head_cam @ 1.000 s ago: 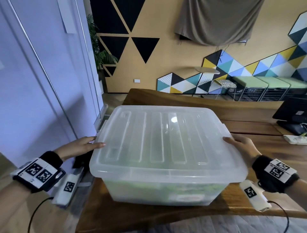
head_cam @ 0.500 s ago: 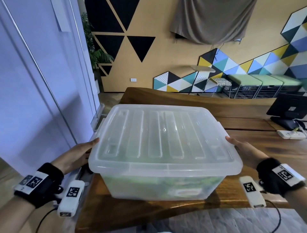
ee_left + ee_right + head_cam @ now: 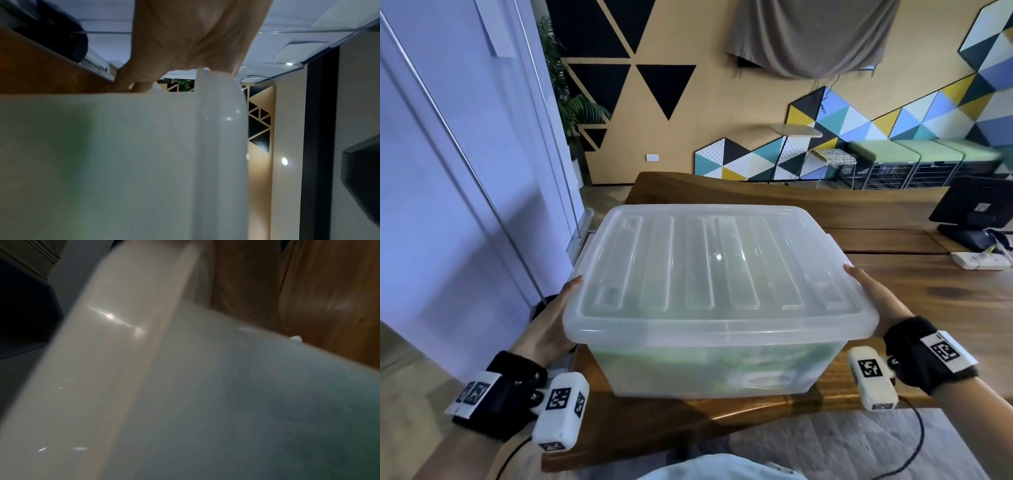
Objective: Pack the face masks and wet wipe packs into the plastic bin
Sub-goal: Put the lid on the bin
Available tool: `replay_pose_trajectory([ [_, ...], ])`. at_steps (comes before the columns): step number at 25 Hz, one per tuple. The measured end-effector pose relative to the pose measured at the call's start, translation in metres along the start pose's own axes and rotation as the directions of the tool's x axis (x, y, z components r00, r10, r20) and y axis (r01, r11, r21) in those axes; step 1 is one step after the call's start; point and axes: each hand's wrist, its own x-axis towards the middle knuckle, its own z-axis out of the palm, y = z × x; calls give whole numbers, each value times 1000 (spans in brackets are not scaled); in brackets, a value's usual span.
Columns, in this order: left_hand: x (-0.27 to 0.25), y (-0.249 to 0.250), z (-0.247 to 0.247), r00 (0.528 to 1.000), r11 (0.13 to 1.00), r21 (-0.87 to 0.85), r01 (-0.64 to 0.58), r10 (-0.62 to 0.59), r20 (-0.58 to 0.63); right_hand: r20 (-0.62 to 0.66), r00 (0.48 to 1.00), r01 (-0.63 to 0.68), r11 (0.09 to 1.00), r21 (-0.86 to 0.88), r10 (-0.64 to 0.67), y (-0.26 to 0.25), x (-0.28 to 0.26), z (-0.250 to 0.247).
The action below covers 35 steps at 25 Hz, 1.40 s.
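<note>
The translucent plastic bin (image 3: 709, 363) stands near the front left corner of the wooden table (image 3: 945, 298), with its ribbed lid (image 3: 705, 267) on top. Green and white packs (image 3: 753, 373) show blurred through its front wall; no masks or packs lie outside. My left hand (image 3: 551, 325) grips the bin's left side, thumb at the lid edge, fingers hidden under the rim. My right hand (image 3: 873, 294) grips the right side the same way. The left wrist view shows the left hand (image 3: 185, 40) reaching behind the bin wall (image 3: 123, 162). The right wrist view shows only the bin rim (image 3: 113, 337).
A glass partition (image 3: 448, 171) runs close along the table's left side. At the far right of the table stand a dark monitor (image 3: 976, 212) and a white power strip (image 3: 981, 260). Bare wood lies to the right of the bin. The table's front edge is just below it.
Both hands have slid nearer along the bin's sides and dropped lower, from resting at the lid edge to gripping under the rim. The lid stays on.
</note>
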Motion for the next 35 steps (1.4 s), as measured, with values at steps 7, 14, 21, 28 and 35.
replay_pose_trajectory([
  [7,13,18,0,984,992,-31,-122,116,-137,-24,999,29,999,-18,-29,-16,11,31],
  [14,45,46,10,950,969,161,-190,223,-218,-20,999,26,988,-154,-30,-33,20,65],
  [21,75,53,0,915,944,286,-163,253,-314,-40,998,-48,992,-115,44,-27,85,51],
  [28,82,58,4,889,906,399,-144,296,-350,-285,941,115,965,-236,-182,-43,60,70],
  [35,72,57,9,828,821,547,-166,417,-376,-209,883,211,753,-623,-421,-41,52,79],
])
